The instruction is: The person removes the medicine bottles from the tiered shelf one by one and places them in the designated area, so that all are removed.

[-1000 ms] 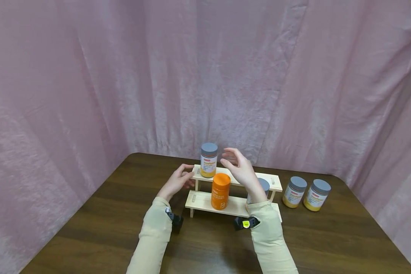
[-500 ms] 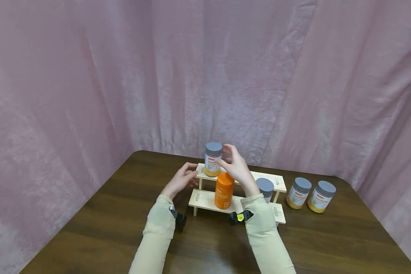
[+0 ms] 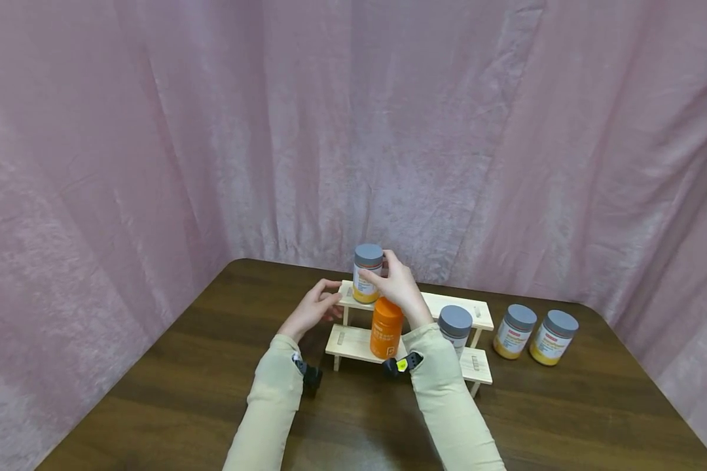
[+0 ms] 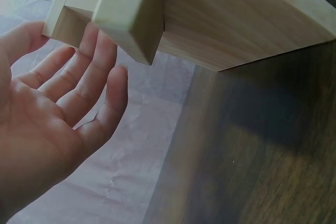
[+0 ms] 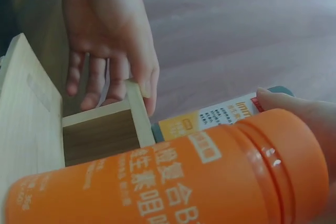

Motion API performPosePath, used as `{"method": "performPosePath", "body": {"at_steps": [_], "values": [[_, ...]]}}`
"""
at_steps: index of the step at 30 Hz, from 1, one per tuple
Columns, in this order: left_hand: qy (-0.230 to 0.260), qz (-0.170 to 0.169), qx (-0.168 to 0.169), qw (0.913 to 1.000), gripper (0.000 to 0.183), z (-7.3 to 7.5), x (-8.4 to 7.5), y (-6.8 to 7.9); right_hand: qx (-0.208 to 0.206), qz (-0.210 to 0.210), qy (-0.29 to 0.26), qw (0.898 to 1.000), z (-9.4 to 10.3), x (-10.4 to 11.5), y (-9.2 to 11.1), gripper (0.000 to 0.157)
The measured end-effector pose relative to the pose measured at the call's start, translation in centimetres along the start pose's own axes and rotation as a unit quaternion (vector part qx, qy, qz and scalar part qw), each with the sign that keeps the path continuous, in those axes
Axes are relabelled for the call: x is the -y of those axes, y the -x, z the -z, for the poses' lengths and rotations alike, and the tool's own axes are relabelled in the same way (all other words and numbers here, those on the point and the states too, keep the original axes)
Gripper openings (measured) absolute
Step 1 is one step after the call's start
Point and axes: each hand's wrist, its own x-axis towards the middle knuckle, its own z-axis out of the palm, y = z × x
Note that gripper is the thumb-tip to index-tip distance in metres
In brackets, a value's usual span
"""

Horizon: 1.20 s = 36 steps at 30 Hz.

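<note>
Top-shelf jar (image 3: 363,288) stands inside the right grip (image 3: 398,284)

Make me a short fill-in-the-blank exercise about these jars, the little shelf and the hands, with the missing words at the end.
1. The right hand grips a gray-lidded jar on the ____ tier of the wooden shelf.
2. The left hand touches the shelf at its ____ end.
3. The orange bottle stands on the ____ tier.
4. The number of loose jars on the table to the right of the shelf is ____.

Missing words: upper; left; lower; two.
</note>
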Motion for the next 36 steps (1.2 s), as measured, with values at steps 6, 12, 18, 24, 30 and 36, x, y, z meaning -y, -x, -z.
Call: {"method": "performPosePath", "body": {"at_steps": [6,12,18,24,30,36], "values": [[0.002,0.003,0.004,1.0,0.04,-0.2,-0.2,0.1,-0.008,0.01,0.016,1.0,0.2,-0.3,0.0,0.062],[0.007,0.003,0.012,0.9999,0.041,-0.4,-1.4,0.5,-0.02,0.016,0.015,1.0,0.7,-0.1,0.2,0.058],[0.005,0.009,0.017,0.9998,0.04,-0.7,-2.3,1.1,-0.023,0.024,0.016,0.999,1.6,0.6,1.3,0.057],[0.005,0.006,0.009,0.9999,0.041,-0.5,-0.3,-0.2,-0.046,0.03,0.015,0.998,2.7,1.0,1.7,0.059],[-0.003,0.003,0.001,1.0,0.039,-0.3,-0.3,-0.1,-0.068,0.028,0.01,0.997,3.5,0.6,1.8,0.06],[0.001,0.003,0.005,1.0,0.04,-0.2,-0.1,-0.1,-0.083,0.029,0.012,0.996,4.3,0.1,2.0,0.06]]}}
